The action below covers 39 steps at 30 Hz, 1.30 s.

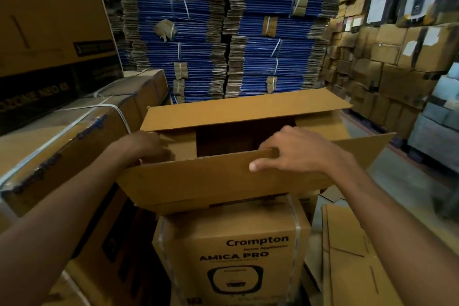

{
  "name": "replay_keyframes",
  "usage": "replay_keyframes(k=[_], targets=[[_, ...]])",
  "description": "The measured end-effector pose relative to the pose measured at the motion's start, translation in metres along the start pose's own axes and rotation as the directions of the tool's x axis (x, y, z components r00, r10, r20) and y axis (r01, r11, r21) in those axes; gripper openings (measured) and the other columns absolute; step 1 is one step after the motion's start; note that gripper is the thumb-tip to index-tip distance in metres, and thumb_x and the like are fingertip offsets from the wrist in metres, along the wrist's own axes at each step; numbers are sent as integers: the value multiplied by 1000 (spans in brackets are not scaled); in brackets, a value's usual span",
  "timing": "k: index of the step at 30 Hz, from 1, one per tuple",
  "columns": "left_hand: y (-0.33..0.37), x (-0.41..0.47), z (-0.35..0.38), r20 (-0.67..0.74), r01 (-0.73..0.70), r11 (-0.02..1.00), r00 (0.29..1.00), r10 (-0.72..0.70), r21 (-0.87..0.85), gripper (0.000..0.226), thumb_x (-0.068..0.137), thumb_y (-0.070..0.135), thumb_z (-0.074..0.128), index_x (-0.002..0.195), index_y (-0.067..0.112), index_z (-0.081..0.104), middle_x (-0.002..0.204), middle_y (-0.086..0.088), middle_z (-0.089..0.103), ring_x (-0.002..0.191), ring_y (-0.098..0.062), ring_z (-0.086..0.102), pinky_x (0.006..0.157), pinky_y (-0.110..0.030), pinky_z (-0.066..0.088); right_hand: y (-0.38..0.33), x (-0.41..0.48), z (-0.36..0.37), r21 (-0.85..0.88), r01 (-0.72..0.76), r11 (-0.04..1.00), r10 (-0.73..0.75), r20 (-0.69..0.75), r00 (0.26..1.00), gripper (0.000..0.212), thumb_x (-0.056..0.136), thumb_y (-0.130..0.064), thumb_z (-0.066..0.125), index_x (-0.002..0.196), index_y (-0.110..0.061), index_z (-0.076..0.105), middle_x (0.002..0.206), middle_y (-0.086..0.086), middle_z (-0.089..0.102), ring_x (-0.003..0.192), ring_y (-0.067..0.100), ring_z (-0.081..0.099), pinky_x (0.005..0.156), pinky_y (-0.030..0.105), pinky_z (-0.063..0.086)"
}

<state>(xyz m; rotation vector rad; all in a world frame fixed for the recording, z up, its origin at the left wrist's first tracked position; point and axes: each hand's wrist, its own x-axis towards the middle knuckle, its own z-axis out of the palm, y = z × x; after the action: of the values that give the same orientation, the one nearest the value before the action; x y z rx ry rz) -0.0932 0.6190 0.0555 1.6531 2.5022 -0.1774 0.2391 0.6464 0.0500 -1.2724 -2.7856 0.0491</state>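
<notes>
The box (pixel 243 113) sits open on a Crompton carton (pixel 231 253), far flap upright. The right grip (pixel 295 151) pinches the near flap (pixel 211 177) by its edge. The left grip (pixel 149 148) touches the left flap (pixel 183 146); whether it is curled or flat I cannot tell. Folding looks barely started, with no flap closed yet.

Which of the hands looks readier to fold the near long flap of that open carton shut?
Right. The right hand grips the near flap at its top edge, fingers curled over it. The left hand is at the left end of the carton, by the small side flap.
</notes>
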Motion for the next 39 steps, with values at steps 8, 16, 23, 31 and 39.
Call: replay_keyframes(k=[8, 16, 23, 31, 39], targets=[[45, -18, -41, -398, -112, 994, 911, 106, 7, 39, 97, 50, 60, 96, 11, 61, 79, -3, 55, 77, -22, 58, 73, -37, 53, -2, -10, 18, -115, -23, 993, 19, -28, 999, 65, 82, -81, 45, 95, -22, 70, 74, -9, 62, 67, 4, 58, 77, 27, 43], [47, 23, -49, -700, -314, 919, 711, 62, -238, 29, 100, 39, 58, 91, 12, 65, 85, -7, 67, 78, -25, 65, 81, -47, 57, -14, -21, 18, -217, -9, 976, -3, -58, 998, 69, 90, -73, 37, 133, -24, 61, 65, -12, 45, 54, -2, 40, 77, 23, 42], [64, 56, 2, -376, -138, 939, 927, 10, -316, 137, 68, 87, 61, 161, 18, -14, 168, -14, -18, 153, -48, -1, 117, -71, 16, -20, -12, 15, -240, -4, 971, -13, -72, 997, 73, 90, -74, 36, 137, -22, 58, 67, -13, 41, 68, 4, 49, 88, 30, 48], [55, 56, 5, -263, -115, 971, 963, 57, -211, 141, 81, 39, 83, 150, 24, -39, 156, -11, -46, 155, -41, 7, 114, -64, 34, -19, -7, 19, -234, -21, 972, -15, -152, 988, 75, 88, -76, 36, 139, -25, 57, 104, -1, 70, 92, 12, 66, 89, 34, 50], [36, 45, -7, -352, -316, 894, 915, 199, -316, 110, 97, 11, 62, 155, 30, -29, 168, -6, -23, 137, -36, 47, 86, -31, 49, -19, -6, 16, -232, -28, 972, -14, -176, 984, 73, 87, -76, 38, 137, -27, 58, 105, -3, 70, 97, 13, 67, 93, 36, 50]])
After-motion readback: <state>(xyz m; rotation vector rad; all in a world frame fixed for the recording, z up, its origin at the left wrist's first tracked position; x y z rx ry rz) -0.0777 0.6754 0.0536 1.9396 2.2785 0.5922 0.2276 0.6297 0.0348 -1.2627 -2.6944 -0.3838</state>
